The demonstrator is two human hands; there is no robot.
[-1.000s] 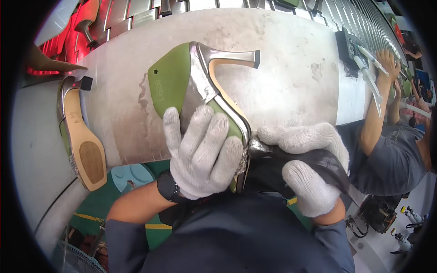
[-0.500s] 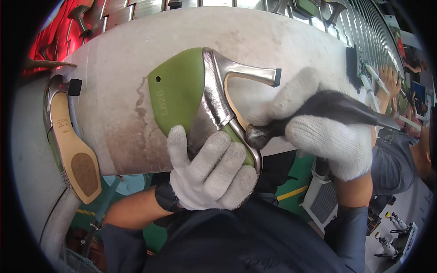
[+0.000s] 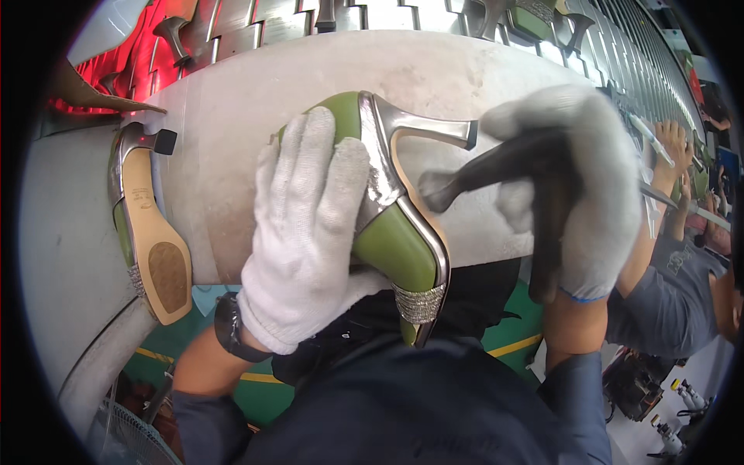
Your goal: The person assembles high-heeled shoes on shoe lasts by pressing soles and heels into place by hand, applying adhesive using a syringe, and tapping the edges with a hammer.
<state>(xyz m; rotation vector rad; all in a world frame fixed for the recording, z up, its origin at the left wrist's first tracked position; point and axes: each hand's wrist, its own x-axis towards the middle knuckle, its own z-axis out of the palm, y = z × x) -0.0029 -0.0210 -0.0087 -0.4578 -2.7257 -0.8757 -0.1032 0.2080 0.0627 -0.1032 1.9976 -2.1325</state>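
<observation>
A high-heeled shoe [image 3: 397, 244] in green and shiny metallic lies on its side, with a rhinestone band near its toe. Its slim metallic heel points right, and a green last [image 3: 339, 105] fills it. My gloved left hand [image 3: 306, 198] grips the last and the shoe's side, long fingers laid across and the thumb partly hidden below. My gloved right hand [image 3: 601, 186] is closed round a dark hammer [image 3: 496, 164]. The hammer's rounded face hangs beside the sole edge under the heel; motion blurs it, so contact is hard to judge.
A pale, stained work board [image 3: 225, 194] lies under the shoe. On the left rests a second heeled shoe [image 3: 161, 248], sole showing. Metal slat conveyor [image 3: 271, 27] runs along the far side, carrying more shoes. At right, another person's hand [image 3: 673, 143] is near a pale rod.
My left hand has shifted up from the shoe's forepart onto the last, uncovering the rhinestone band. The hammer has swung, its handle now pointing downward. The view has shifted slightly.
</observation>
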